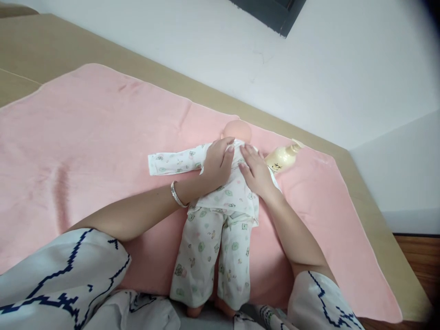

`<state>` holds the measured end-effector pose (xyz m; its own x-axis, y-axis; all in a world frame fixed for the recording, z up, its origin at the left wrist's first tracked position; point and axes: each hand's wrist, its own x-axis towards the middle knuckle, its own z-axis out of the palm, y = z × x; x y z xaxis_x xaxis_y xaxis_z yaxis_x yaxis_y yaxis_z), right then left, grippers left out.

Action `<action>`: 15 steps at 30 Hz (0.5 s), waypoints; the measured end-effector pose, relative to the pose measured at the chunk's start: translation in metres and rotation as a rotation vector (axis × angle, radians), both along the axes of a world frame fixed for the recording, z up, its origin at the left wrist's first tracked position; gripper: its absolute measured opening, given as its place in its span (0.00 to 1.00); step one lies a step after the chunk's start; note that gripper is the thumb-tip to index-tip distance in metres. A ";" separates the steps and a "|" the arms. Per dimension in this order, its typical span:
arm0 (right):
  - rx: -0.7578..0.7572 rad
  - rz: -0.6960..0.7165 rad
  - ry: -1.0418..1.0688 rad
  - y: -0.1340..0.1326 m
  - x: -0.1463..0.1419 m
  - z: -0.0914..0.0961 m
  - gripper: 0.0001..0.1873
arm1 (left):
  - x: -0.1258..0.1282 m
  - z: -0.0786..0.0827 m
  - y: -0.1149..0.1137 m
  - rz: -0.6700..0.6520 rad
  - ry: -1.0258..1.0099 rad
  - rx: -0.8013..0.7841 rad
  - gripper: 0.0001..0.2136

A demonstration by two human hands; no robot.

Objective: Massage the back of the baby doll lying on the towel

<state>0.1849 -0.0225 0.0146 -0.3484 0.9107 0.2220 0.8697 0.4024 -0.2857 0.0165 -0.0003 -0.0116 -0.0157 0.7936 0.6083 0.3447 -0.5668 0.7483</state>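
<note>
A baby doll in a white printed top (225, 198) and matching trousers (202, 254) lies stretched out, feet towards me. Its bald head (238, 130) is at the far end, with no face showing. One sleeve (175, 161) reaches out flat to the left. My left hand (218, 161), a silver bangle at its wrist, rests on the left side of the doll's upper body. On the right side lies my right hand (257, 170), fingers extended over the cloth near the shoulder. Both hands are open and press against the top, a narrow gap between them.
Under the doll spreads a pink blanket (113, 123) on a wooden table (354, 174). A cream pump bottle (282, 158) lies tilted beside the doll's right-hand shoulder. Behind the table rises a white wall (206, 46) with a dark frame (275, 18).
</note>
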 end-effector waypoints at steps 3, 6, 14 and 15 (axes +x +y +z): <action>-0.016 -0.195 -0.007 -0.010 -0.007 0.000 0.35 | 0.000 0.001 0.000 0.000 0.008 -0.021 0.22; 0.024 -0.185 -0.043 -0.032 -0.025 0.000 0.33 | 0.001 0.001 0.002 0.011 0.033 -0.065 0.19; 0.014 0.034 0.064 -0.002 -0.003 -0.007 0.29 | 0.001 0.001 0.004 0.009 0.007 -0.100 0.19; 0.020 -0.026 0.075 0.002 0.001 -0.008 0.31 | 0.001 0.001 0.004 0.002 0.006 -0.094 0.19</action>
<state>0.1854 -0.0203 0.0070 -0.3060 0.9144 0.2650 0.8566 0.3860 -0.3424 0.0170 0.0035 -0.0103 -0.0137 0.8469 0.5316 0.3506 -0.4938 0.7958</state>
